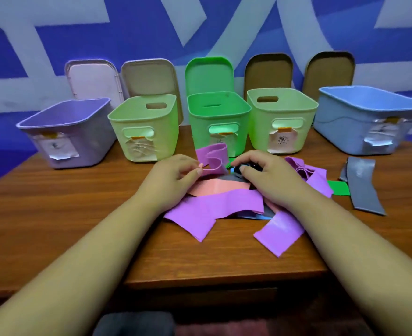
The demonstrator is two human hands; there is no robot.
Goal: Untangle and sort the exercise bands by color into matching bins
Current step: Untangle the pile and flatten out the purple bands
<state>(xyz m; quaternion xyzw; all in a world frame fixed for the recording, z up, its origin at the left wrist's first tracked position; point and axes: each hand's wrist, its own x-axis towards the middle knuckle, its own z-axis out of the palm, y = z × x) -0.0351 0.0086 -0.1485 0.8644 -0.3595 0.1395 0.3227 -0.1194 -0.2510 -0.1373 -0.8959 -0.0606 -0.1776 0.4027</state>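
Observation:
A tangled pile of exercise bands lies on the wooden table point(54, 214), mostly purple bands point(212, 209) with a pink band point(214, 187) and dark ones under them. My left hand point(173, 175) pinches a curled purple band point(212, 158) that stands up from the pile. My right hand point(263, 175) grips a black band point(237, 169) beside it. A grey band point(362, 187) and a green band point(337, 187) lie apart at the right.
Five open bins stand in a row at the back: a purple bin point(61, 122), a light green bin point(142, 115), a bright green bin point(219, 110), another light green bin point(282, 105) and a blue bin point(370, 103). Lids lean on the wall behind.

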